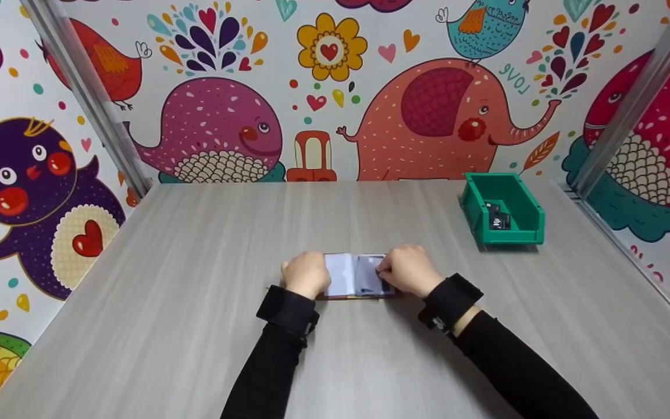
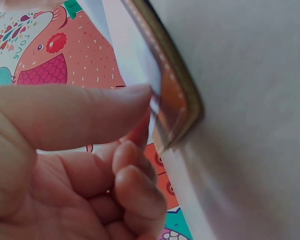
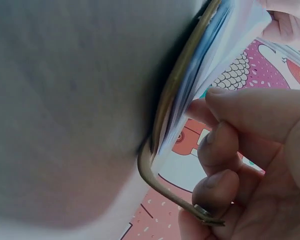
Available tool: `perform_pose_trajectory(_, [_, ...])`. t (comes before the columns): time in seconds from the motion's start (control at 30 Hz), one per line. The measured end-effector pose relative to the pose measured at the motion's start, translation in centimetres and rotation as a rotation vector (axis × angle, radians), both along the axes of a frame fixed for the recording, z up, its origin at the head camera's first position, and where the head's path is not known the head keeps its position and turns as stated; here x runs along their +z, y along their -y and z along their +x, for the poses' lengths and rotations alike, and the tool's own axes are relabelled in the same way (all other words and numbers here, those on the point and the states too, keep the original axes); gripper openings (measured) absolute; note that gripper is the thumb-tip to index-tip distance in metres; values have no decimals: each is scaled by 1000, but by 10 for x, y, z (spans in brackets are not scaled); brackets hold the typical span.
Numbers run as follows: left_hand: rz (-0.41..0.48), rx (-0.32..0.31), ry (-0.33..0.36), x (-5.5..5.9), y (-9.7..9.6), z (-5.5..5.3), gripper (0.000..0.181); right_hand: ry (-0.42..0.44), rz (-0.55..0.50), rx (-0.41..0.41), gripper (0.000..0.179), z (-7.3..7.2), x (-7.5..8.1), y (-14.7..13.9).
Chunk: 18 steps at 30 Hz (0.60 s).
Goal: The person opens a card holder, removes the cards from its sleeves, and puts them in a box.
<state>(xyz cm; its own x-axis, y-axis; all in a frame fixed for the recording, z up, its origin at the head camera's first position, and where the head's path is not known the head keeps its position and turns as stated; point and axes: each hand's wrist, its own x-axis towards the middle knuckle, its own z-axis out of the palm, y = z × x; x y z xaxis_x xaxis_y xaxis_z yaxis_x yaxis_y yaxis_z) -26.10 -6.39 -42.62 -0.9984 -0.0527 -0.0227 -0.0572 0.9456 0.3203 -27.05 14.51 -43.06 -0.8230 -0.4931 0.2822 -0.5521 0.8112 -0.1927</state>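
Note:
Between both hands, a small card holder [image 1: 339, 276] lies spread on the table, with whitish, see-through sleeves and a brown stitched cover [image 2: 176, 95]. Its left side is pinched by my left hand [image 1: 307, 273], thumb on the inner face near the cover's corner; the other fingers [image 2: 139, 192] are curled. My right hand [image 1: 410, 269] has thumb and forefinger together at the edge of the right-hand sleeves [image 3: 190, 85]. Below them, a strap with a metal snap [image 3: 202, 211] sticks out from the cover beside the curled fingers. A dark mark shows low on the right sleeve.
A green open-front bin [image 1: 512, 237] stands at the back right, with several small black items with white print [image 1: 498, 216] inside. The pale wood-grain table [image 1: 195, 326] is bounded by printed cartoon panels [image 1: 323, 116] and metal posts [image 1: 88, 87].

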Motion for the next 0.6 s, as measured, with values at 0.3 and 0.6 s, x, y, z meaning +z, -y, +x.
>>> perform_pose_trajectory(0.3, [-2, 4, 10, 0, 0, -1, 14, 5, -15, 37, 9, 1, 0, 3])
perform_pose_trajectory(0.6, [-10, -6, -3, 1, 0, 0, 14, 39, -34, 6, 11, 1, -1, 6])
